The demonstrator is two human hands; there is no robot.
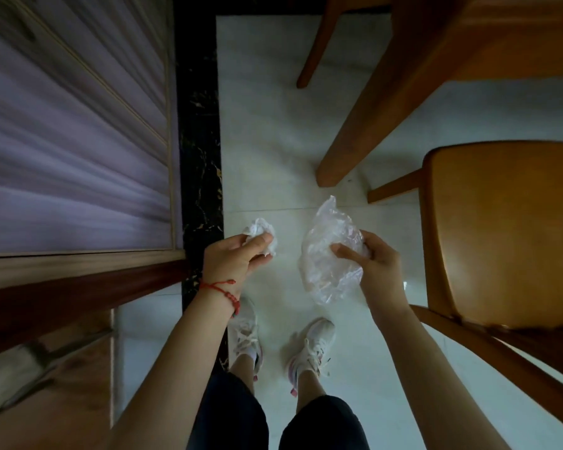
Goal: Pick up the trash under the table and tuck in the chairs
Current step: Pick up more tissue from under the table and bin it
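Two pieces of trash are held above the pale floor (264, 125): a crumpled tissue (262, 230) is pinched in the left hand (233, 259), and a clear plastic bag (329, 254) is gripped by the right hand (376, 264). The pickup appears done. The wooden chair (504, 235) at right, beside the table leg (364, 115), seems not yet tucked in.

Two hands, the left hand (233, 259) and the right hand (376, 266). One crumpled tissue (260, 233). One clear plastic bag (329, 254). One chair (501, 235). Two white shoes (246, 332).
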